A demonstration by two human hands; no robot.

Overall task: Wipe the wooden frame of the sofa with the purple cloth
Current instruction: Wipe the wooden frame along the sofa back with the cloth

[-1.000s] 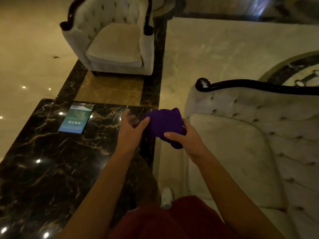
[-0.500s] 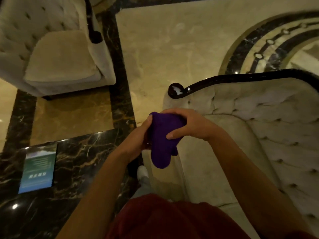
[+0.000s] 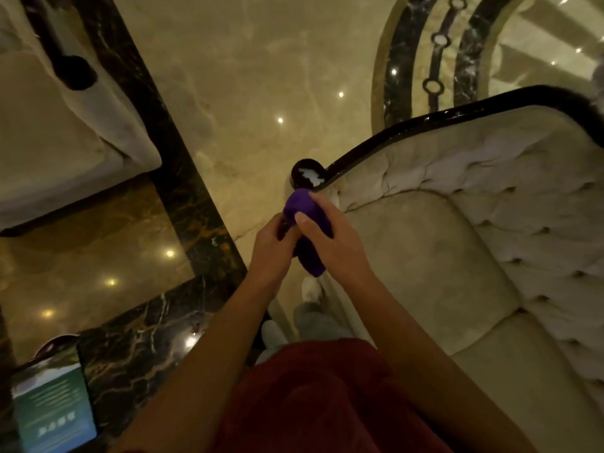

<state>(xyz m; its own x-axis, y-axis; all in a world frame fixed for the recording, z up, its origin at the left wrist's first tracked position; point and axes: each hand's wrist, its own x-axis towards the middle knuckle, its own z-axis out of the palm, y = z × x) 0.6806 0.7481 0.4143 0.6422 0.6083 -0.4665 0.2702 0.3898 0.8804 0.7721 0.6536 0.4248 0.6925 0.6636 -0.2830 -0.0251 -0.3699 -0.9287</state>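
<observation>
The purple cloth (image 3: pixel 305 220) is bunched between both my hands, just below the round end knob of the sofa's dark wooden frame (image 3: pixel 402 127). My right hand (image 3: pixel 330 238) wraps over the cloth from the right, thumb on top. My left hand (image 3: pixel 271 248) grips its left side and lower part. The cloth's top nearly touches the glossy knob; whether it makes contact I cannot tell. The frame runs as a black curved rail from the knob up to the right along the tufted cream sofa (image 3: pixel 441 256).
A cream armchair (image 3: pixel 65 152) with a dark knob stands at the left. A black marble table (image 3: pixel 137 341) with a green card (image 3: pixel 54 407) is at the lower left. Polished marble floor (image 3: pixel 261 76) lies between the chairs. My shoes show beneath my hands.
I have stepped closer to the sofa's arm end, and both hands have carried the cloth up toward the frame's knob. The table and armchair have slid left in view.
</observation>
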